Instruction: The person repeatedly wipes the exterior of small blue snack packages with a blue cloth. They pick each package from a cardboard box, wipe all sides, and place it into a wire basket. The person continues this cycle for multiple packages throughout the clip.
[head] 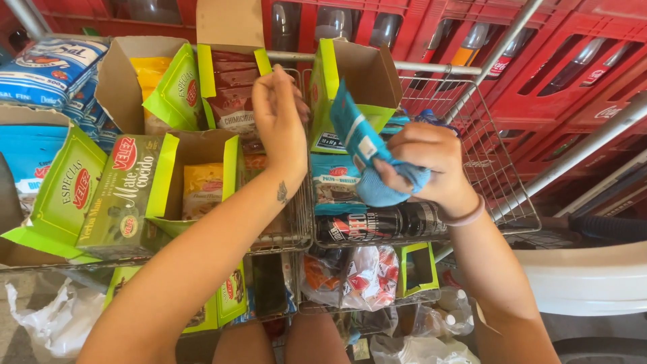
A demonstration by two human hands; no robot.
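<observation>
The right hand [428,165] is closed around a bundle of blue sachets [367,152], fingers curled tight over the lower end; the upper end fans out above the fist. The bundle is held above the wire rack [502,165], just in front of an open green box [354,84] whose inside is hidden from this angle. The left hand [280,121] reaches into the rack beside it, fingers bent and bunched at the tips; whether they pinch anything cannot be told, since the fingertips face away.

Behind the left hand, another green box [232,87] holds dark red packets [232,101], partly covered by the wrist. Lower left, an open box [202,178] holds yellow packets [202,189], only the top one showing. A tall green tea box [125,195] leans beside it, closed. At the far left, blue and white bags [50,71] are cut off by the frame edge. Under the right hand, 1 dark bottle [384,222] lies on its side in the rack, its ends hidden by wire and wrist. The lower shelf holds crumpled red and white packets [364,276], hard to make out. Red crates [573,61] of bottles stand behind, their contents mostly blurred.
</observation>
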